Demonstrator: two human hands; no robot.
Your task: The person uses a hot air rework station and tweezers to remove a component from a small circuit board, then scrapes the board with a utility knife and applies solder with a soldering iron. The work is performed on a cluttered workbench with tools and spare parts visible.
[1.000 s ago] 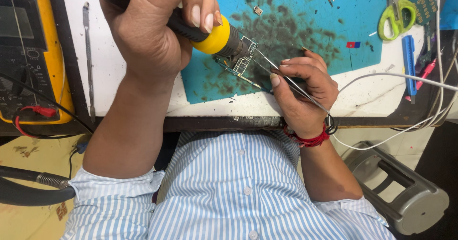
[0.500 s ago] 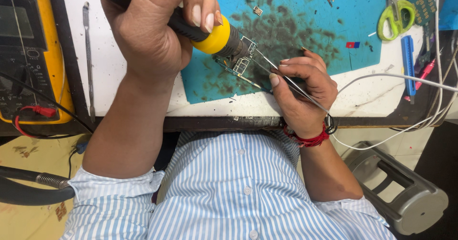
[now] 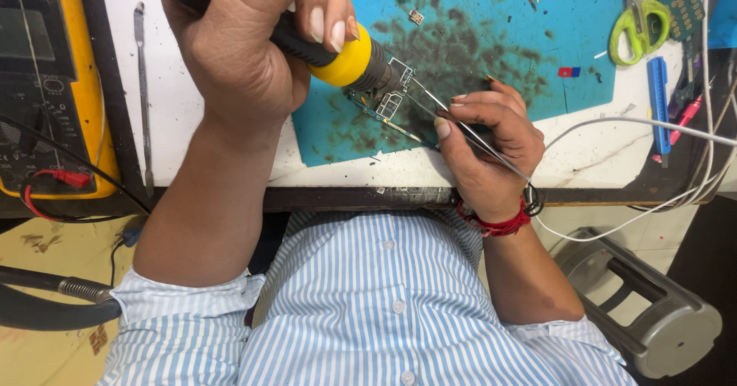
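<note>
My left hand [image 3: 246, 56] grips a black heat tool with a yellow collar [image 3: 349, 60], its tip resting over a small circuit board [image 3: 388, 98]. The board lies on a stained teal mat [image 3: 491, 33] near the table's front edge. My right hand [image 3: 491, 148], with a red thread at the wrist, holds thin metal tweezers [image 3: 461, 129]. Their points reach the board's lower right side, just below the tool's tip.
A yellow multimeter [image 3: 54, 87] with a red lead sits at the left, beside a slim metal pry tool [image 3: 142, 94]. Green scissors [image 3: 641, 18], a blue tool [image 3: 658, 102] and white cables [image 3: 629, 121] lie at the right. A grey stool [image 3: 652, 309] and a black hose [image 3: 46, 301] are below the table.
</note>
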